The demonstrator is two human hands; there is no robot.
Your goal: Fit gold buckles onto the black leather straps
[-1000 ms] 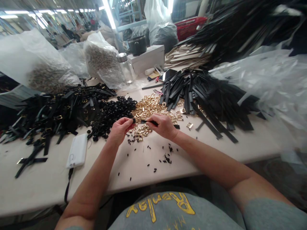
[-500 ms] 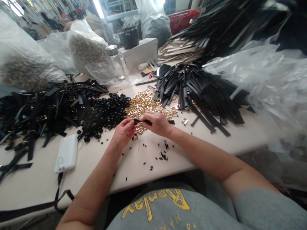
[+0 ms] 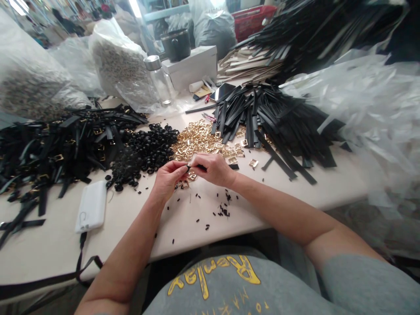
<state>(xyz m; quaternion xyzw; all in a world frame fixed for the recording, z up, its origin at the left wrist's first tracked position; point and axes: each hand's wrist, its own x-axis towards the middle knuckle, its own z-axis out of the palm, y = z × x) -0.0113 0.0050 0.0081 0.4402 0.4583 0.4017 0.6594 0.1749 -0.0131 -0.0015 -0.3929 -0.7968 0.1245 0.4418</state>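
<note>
Right hand (image 3: 215,169) is clasped round a black strap (image 3: 199,167), fingers curled over it; the strap's long axis runs crosswise, roughly left to right, along the near edge of the gold buckles (image 3: 195,140). Left hand (image 3: 169,177) has thumb and forefinger pinched on a small black part (image 3: 188,168) at the strap's left end; whether this is the strap's own tip or a separate loop cannot be told at this size. The strap lies to the right of the left grip, about in line with its fingertips; the right hand is nearer, being on the strap itself, and the two sets of fingertips stand just beside each other. A black tail (image 3: 233,166), seemingly of the same strap, shows past the right hand. On the table (image 3: 131,236), black loops (image 3: 154,146) lie left of the buckles and loose straps (image 3: 262,113) to the right
</note>
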